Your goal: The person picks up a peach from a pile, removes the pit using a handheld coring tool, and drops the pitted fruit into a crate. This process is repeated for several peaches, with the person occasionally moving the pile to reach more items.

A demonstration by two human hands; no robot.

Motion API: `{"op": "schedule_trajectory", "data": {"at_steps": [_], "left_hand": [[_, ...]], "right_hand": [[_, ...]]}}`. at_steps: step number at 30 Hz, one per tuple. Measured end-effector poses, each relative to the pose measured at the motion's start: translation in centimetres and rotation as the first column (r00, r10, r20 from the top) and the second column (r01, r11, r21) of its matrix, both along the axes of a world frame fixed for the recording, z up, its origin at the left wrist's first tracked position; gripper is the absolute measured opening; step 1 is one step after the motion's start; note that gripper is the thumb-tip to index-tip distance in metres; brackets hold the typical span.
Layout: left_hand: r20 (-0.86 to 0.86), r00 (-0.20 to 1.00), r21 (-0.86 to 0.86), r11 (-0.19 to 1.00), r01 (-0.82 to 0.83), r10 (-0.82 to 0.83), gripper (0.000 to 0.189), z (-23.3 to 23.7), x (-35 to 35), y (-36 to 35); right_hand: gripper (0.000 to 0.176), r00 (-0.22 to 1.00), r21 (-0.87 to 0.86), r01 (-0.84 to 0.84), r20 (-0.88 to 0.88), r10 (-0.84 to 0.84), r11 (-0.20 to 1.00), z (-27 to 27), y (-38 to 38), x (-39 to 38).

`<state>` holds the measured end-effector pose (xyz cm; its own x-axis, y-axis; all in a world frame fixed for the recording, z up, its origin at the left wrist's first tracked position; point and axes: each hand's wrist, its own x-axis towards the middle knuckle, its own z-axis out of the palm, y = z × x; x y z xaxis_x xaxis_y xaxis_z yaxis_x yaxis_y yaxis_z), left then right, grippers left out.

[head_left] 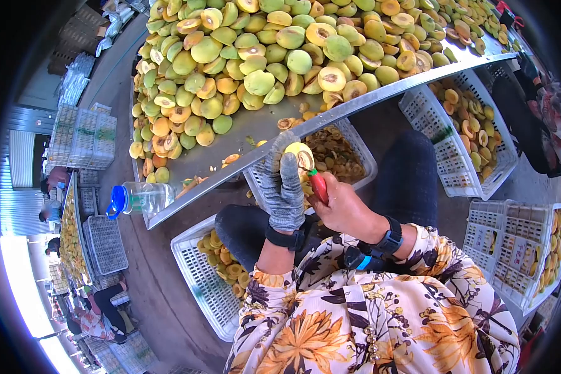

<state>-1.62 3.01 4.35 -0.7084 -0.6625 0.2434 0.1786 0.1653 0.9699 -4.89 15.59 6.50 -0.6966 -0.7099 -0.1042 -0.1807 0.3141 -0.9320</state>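
My left hand (285, 190), in a grey knit glove, is closed around a yellow peach half (300, 151) with its cut face turned up. In my bare right hand (349, 210) is a pitting knife (318, 186) with a red handle and a green collar; its metal tip meets the cut face of the peach half. Both hands are over my lap, just in front of the metal table's edge (380, 105). Beneath them stands a white crate (363, 140) of peach scraps and pits, partly hidden by my left hand.
Halved peaches (255, 62) are heaped across the table. A blue-capped bottle (144, 198) lies at its left corner. Crates of peach halves stand by my left knee (199, 287) and at the right (445, 146). A person (545, 118) sits at the far right; others are far left.
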Motion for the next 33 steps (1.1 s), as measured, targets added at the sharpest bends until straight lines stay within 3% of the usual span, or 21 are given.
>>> {"op": "schedule_trajectory", "data": {"at_steps": [3,5,6,8,12,14,16,18,21,25,27,28,31,33], "left_hand": [[-0.065,0.998,0.154,0.988,0.002,0.008,0.044,-0.4,-0.3,-0.4],[-0.114,0.990,0.457,0.880,0.129,-0.086,0.036,0.0,-0.4,-1.2],[-0.111,0.991,0.459,0.880,0.122,-0.080,0.036,0.2,-0.1,-1.9],[-0.061,0.941,0.634,0.715,0.295,-0.334,0.032,0.7,0.3,-3.4],[-0.074,0.975,0.621,0.755,0.210,-0.210,0.032,0.5,0.6,-3.3],[-0.090,0.979,0.608,0.768,0.201,-0.185,0.033,-0.4,0.4,-2.7],[-0.085,0.995,0.339,0.940,-0.021,0.053,0.037,-0.6,-0.3,-1.5],[-0.069,0.997,0.333,0.943,-0.011,0.036,0.041,-0.6,-0.2,-0.7],[-0.034,0.998,0.180,0.983,-0.046,0.053,0.046,-0.7,-0.4,0.1],[-0.099,0.994,0.148,0.989,-0.020,0.035,0.041,0.0,-0.5,0.5],[-0.090,0.981,0.559,0.807,0.193,-0.172,0.036,1.1,-0.3,-0.6],[-0.086,0.982,0.558,0.809,0.185,-0.166,0.036,0.9,-0.1,-1.5],[-0.110,0.880,0.691,0.601,0.402,-0.462,0.040,0.7,0.1,-3.7],[-0.122,0.880,0.694,0.594,0.407,-0.460,0.041,0.5,0.1,-4.1]], "right_hand": [[0.026,0.995,0.032,-0.074,0.077,0.071,0.997,0.1,0.0,0.1],[0.027,0.994,0.014,-0.106,0.023,0.106,0.994,-0.1,-0.3,0.4],[0.027,0.993,0.014,-0.113,0.025,0.113,0.993,0.0,-0.4,0.5],[0.028,0.984,0.078,-0.178,-0.002,0.179,0.981,0.5,-0.7,0.2],[0.027,0.979,0.049,-0.198,-0.040,0.200,0.979,-0.9,-1.6,0.3],[0.026,0.996,-0.012,-0.085,0.036,0.085,0.996,-0.8,-1.8,0.6],[0.027,0.998,-0.036,-0.036,0.051,0.038,0.999,-0.7,-1.9,0.6],[0.027,0.997,-0.052,0.021,0.075,-0.017,0.998,-0.6,-1.5,0.8],[0.031,0.992,-0.026,0.042,0.117,-0.039,0.999,-0.3,-0.9,0.7],[0.033,0.987,-0.032,0.047,0.152,-0.042,0.998,-0.3,-0.7,1.1],[0.033,0.984,-0.027,-0.002,0.178,0.007,1.000,0.0,-0.8,0.8],[0.031,0.981,0.012,-0.072,0.179,0.068,0.997,0.0,-0.8,0.7],[0.025,0.973,0.018,-0.178,0.155,0.174,0.984,0.3,-1.0,0.5],[0.022,0.967,-0.012,-0.216,0.132,0.216,0.976,0.3,-1.1,0.5]]}}
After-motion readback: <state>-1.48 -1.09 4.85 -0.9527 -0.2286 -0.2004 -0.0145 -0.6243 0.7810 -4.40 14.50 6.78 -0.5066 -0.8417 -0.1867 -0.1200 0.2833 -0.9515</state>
